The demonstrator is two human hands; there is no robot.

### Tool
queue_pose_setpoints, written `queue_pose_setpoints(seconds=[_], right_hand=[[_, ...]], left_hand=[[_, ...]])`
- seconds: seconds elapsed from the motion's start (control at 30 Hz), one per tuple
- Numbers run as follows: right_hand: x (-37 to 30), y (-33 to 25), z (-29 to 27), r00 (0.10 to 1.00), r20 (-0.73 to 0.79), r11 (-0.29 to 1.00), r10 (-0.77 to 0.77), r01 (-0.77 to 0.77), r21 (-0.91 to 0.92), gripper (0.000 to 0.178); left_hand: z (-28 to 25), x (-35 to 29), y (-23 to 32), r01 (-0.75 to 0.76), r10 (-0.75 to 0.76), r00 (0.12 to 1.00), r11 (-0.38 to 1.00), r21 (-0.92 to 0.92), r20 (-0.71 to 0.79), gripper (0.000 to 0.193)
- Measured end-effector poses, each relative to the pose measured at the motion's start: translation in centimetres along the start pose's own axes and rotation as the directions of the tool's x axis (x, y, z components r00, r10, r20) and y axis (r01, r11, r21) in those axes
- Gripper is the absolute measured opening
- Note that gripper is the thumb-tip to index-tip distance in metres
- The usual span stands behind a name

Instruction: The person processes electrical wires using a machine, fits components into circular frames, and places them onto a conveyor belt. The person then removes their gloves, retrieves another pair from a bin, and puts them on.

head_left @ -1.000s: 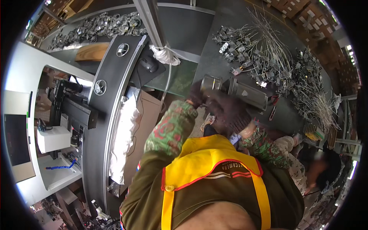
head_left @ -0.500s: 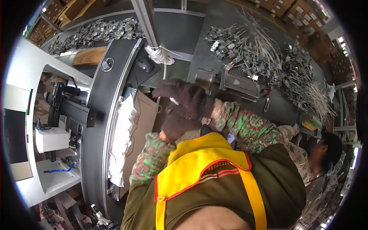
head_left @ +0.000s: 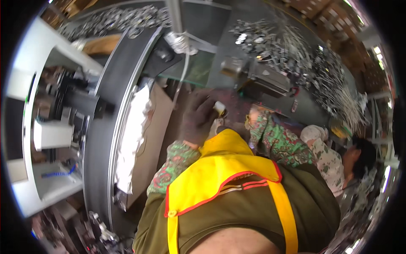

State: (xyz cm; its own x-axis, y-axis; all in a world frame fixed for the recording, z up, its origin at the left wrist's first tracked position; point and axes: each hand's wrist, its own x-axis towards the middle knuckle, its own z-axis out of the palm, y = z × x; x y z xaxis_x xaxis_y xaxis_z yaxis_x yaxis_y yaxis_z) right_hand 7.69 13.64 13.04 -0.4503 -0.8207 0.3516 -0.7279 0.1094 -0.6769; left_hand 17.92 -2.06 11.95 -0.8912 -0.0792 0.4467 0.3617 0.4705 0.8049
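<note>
Both my hands wear dark brown gloves and are close together in front of my yellow apron (head_left: 220,169). My left hand (head_left: 198,118) is bent, its fingers closed around or against a small pale block (head_left: 220,109) with a yellowish end. Its exact kind is too blurred to tell. My right hand (head_left: 237,103) is just to the right of the block, smeared by motion, so its fingers do not show clearly. A white cable (head_left: 182,78) hangs beyond my left hand from a tied white bundle (head_left: 181,43) on a metal post.
A conveyor belt (head_left: 111,84) runs along my left beside a white machine (head_left: 53,134). Grey devices with cables (head_left: 292,59) are heaped on the far right table, near a dark metal box (head_left: 268,78) and a red-handled tool (head_left: 294,105). Another person (head_left: 330,158) sits at my right.
My right hand has moved right, away from the hanging cable it was at. My left hand has moved up and forward, and the pale block now shows between the hands. The view has shifted slightly.
</note>
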Motion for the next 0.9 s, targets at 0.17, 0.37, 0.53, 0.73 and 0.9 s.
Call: queue_pose_setpoints(seconds=[0.17,0.37,0.53,0.73,0.9], right_hand=[[2.3,0.6,1.6,0.964,-0.089,0.902,0.249,-0.198,0.385,0.038],[6.1,-1.9,2.8,0.966,0.131,0.773,0.224,-0.258,0.579,0.045],[8.1,0.1,6.0,0.686,0.656,0.096,0.316,-0.711,0.697,0.053],[11.1,-2.8,9.9,0.807,0.555,0.672,0.201,-0.526,0.521,0.04],[12.7,0.6,18.1,0.899,0.425,0.854,-0.104,-0.138,0.501,0.026]], left_hand=[[0.6,0.7,-1.4,0.311,-0.453,0.892,0.599,-0.738,0.009,0.039],[-4.3,-0.3,-1.9,0.433,-0.478,0.865,0.864,-0.257,-0.149,0.029],[-5.5,-3.4,-6.4,0.137,0.006,0.918,0.933,0.333,-0.396,0.021],[-9.0,-9.0,-9.6,0.337,-0.184,0.684,0.938,0.082,-0.705,0.021],[-9.5,-8.0,-9.2,0.555,-0.673,0.542,0.736,-0.388,-0.503,0.018]])
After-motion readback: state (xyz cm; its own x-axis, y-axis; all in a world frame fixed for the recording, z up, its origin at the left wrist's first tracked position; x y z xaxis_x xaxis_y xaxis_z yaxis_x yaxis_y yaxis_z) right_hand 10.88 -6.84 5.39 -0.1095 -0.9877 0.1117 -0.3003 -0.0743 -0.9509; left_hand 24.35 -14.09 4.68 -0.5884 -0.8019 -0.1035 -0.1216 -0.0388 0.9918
